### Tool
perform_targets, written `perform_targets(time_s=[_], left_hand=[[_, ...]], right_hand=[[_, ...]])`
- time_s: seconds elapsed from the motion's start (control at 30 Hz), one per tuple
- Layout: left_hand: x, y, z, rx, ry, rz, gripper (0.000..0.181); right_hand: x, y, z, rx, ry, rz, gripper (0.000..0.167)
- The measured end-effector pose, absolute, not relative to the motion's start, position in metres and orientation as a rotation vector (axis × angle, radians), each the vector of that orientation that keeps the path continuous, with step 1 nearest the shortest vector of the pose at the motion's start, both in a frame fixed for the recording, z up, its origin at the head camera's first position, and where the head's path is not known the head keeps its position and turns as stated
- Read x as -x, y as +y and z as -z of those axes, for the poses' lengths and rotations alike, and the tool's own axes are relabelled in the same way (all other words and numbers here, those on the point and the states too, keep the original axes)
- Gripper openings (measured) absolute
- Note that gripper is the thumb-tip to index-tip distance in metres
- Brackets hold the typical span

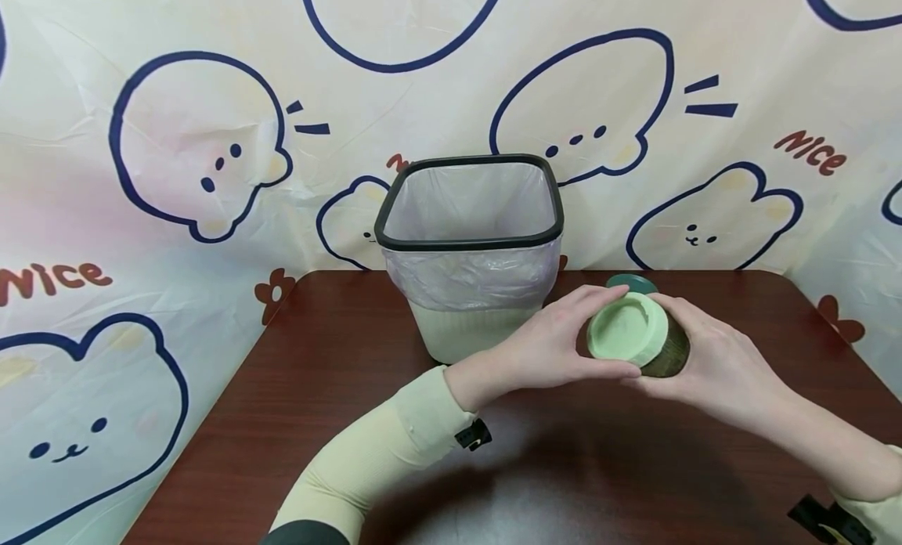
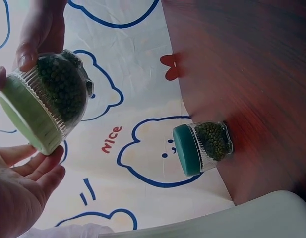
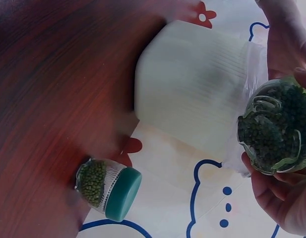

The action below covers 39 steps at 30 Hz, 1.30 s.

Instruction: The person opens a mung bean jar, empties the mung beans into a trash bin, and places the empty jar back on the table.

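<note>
Pale yellow cloth makes the sleeve [image 1: 387, 443] on the left forearm, which comes in from eight o'clock as seen from the light green lid [image 1: 623, 330], taken as the dial's centre in the head view. Toward ten o'clock stands a bin [image 1: 458, 333], its plastic liner [image 1: 479, 283] folded over the outside. At nine o'clock, the left hand [image 1: 543, 337] pinches the lid across its edge, fingers near twelve and thumb near six. Such opposed contacts should suit turning or lifting evenly; pressure from one side alone could tip it. Just past the lid at twelve o'clock shows the teal cap [image 1: 632, 282] of a second jar [image 2: 212, 141], upright on the table [image 1: 310, 420], with green grains inside. Behind the lid, toward four o'clock, is the clear jar [image 1: 672, 353], also filled with grains, held off the table and tilted. From between three and four o'clock, the right hand [image 1: 726, 365] grips its body. That grip had best be firm and steady, with the jar's mouth brought more upright, since loose grains could spill. How tightly the lid is seated, I cannot tell.
</note>
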State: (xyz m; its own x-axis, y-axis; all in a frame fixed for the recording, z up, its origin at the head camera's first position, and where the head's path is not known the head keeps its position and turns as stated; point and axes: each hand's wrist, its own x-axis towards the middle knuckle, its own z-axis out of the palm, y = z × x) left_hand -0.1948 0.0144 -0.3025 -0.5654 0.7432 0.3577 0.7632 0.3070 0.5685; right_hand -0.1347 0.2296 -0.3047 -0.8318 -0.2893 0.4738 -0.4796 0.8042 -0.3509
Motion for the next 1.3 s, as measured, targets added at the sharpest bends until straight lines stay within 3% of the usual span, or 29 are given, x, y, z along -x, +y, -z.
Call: perform_targets(time_s=[0.27, 0.83, 1.3], left_hand=[[0.197, 0.014, 0.3, 1.439, -2.527, 1.064, 0.089], [0.202, 0.007, 0.291, 1.703, -2.502, 1.066, 0.089], [0.201, 0.01, 0.296, 1.572, -2.55, 1.031, 0.087]], right_hand=[[0.135, 0.23, 0.304, -0.578, -2.605, -0.663, 0.091], [0.135, 0.23, 0.303, -0.578, -2.608, -0.674, 0.094], [0.135, 0.229, 0.304, -0.573, -2.607, -0.668, 0.091]])
